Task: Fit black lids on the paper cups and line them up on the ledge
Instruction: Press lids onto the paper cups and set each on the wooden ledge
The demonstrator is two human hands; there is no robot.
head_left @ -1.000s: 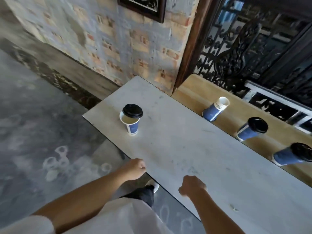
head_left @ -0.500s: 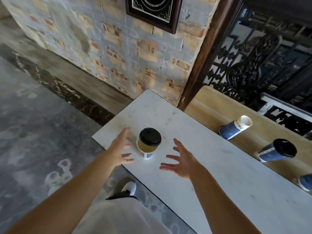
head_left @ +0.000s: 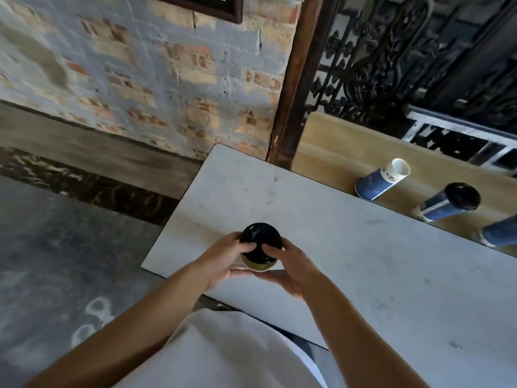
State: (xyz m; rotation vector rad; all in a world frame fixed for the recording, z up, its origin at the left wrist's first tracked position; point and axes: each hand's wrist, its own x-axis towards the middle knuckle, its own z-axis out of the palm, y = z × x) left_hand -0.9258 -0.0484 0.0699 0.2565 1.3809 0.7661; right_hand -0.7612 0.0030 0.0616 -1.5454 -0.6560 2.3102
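Note:
A paper cup (head_left: 258, 265) with a black lid (head_left: 260, 236) resting loosely on its rim stands near the left end of the white table (head_left: 363, 261). My left hand (head_left: 223, 259) and my right hand (head_left: 291, 267) hold it from both sides, thumbs on the lid's near edge. Most of the cup's wall is hidden by my fingers. On the wooden ledge (head_left: 335, 141) stand three blue cups: one without a lid (head_left: 380, 180), one with a black lid (head_left: 450, 203), and one cut off by the frame's right edge (head_left: 500, 231).
A painted brick wall (head_left: 140, 79) rises behind the table's left end, with a dark wooden post (head_left: 293, 79) at the ledge's corner. Black iron grillwork (head_left: 405, 65) backs the ledge. Grey floor (head_left: 56, 247) lies left of the table.
Both hands reached forward from the table's near edge, opened around the cup, and now clasp it with thumbs on the lid. The camera moved closer to the cup.

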